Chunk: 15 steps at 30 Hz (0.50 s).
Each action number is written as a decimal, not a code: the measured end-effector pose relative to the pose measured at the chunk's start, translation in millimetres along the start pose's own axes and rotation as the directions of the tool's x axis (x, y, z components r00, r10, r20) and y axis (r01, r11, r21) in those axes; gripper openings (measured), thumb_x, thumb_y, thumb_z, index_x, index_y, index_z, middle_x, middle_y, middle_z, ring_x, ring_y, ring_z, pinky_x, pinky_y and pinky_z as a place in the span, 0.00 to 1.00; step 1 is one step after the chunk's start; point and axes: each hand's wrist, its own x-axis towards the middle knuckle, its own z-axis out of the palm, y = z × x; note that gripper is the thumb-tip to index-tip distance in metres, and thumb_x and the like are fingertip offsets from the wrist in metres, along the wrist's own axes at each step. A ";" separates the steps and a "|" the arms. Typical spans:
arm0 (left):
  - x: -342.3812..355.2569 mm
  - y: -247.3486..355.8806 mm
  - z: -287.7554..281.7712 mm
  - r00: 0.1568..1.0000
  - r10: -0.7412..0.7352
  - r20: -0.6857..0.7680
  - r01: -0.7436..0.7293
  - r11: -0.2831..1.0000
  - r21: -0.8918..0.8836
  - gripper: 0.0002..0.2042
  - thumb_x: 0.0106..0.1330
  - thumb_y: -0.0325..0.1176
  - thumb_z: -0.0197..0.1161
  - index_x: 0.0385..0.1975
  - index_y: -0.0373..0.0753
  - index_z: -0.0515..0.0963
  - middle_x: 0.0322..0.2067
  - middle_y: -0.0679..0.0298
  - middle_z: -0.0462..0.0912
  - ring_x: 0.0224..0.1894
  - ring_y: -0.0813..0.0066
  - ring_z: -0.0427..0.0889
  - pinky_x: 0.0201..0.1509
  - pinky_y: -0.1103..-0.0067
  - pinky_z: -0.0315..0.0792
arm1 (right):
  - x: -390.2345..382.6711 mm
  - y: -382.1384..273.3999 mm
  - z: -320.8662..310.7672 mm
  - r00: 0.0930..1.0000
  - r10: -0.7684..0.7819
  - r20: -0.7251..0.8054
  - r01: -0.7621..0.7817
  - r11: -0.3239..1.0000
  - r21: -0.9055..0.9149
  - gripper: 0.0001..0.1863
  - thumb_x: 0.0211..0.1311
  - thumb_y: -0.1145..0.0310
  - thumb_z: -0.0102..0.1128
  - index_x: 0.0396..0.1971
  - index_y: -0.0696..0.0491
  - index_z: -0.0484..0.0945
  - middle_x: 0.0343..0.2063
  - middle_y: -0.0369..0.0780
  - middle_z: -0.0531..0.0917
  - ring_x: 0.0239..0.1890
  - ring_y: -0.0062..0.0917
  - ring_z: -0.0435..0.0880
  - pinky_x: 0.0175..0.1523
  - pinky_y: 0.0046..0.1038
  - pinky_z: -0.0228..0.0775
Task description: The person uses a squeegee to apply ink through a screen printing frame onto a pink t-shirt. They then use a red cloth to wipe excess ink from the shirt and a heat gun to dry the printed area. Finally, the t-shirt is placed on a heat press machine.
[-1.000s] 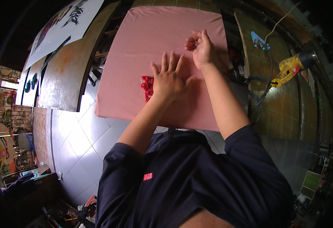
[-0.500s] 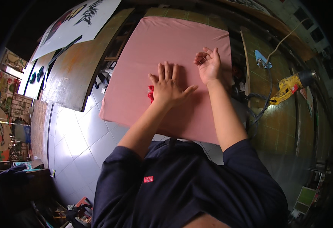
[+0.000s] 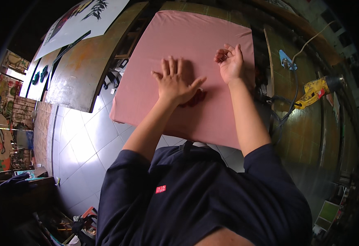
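A pink cloth (image 3: 140, 88) lies stretched over a wide flat surface in front of me, with slight creases near its far edge. My left hand (image 3: 173, 84) rests palm down on it, fingers and thumb spread. Beside the thumb and wrist a small dark red patch (image 3: 197, 98) shows on the cloth, partly covered by that hand and in its shadow; I cannot make out what it is. My right hand (image 3: 231, 65) is over the cloth's right side, palm turned inward, fingers loosely curled and apart, holding nothing.
A yellow heat gun (image 3: 313, 92) with a dark cable lies on the wooden boards (image 3: 306, 127) to the right, near a light-blue piece (image 3: 287, 60). Another board (image 3: 77, 88) stands at the left, with a printed white sheet (image 3: 81, 28) beyond it. Tiled floor (image 3: 79, 143) shows between.
My left hand has slid left and slightly away over the cloth; the red patch now shows on its thumb side instead of the opposite side. My right hand stays raised in a similar pose.
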 end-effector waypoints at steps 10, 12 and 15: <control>4.2 -59.7 -50.2 0.978 -0.043 0.204 0.123 0.908 -0.400 0.12 0.54 0.37 0.61 0.31 0.35 0.76 0.31 0.54 0.76 0.34 0.62 0.76 0.36 0.73 0.70 | -0.9 -0.4 -1.8 1.000 0.018 -0.022 -0.018 1.000 0.004 0.25 0.59 0.46 0.45 0.38 0.56 0.66 0.26 0.42 0.75 0.29 0.27 0.72 0.37 0.30 0.65; -3.8 -51.0 -57.9 0.953 0.004 0.301 0.111 0.925 -0.363 0.10 0.53 0.36 0.62 0.28 0.35 0.76 0.28 0.56 0.75 0.33 0.64 0.75 0.36 0.74 0.69 | 1.2 0.0 -1.2 1.000 0.015 -0.019 -0.015 1.000 0.004 0.25 0.59 0.46 0.45 0.38 0.56 0.66 0.26 0.42 0.75 0.28 0.27 0.72 0.37 0.30 0.66; -5.9 -53.4 -52.4 0.936 0.074 0.344 0.048 0.942 -0.333 0.09 0.52 0.34 0.63 0.27 0.35 0.76 0.27 0.57 0.75 0.32 0.65 0.75 0.36 0.74 0.69 | 0.3 -0.5 -2.2 1.000 0.006 -0.009 -0.007 1.000 -0.021 0.24 0.59 0.47 0.47 0.38 0.56 0.65 0.25 0.41 0.75 0.28 0.26 0.73 0.37 0.29 0.66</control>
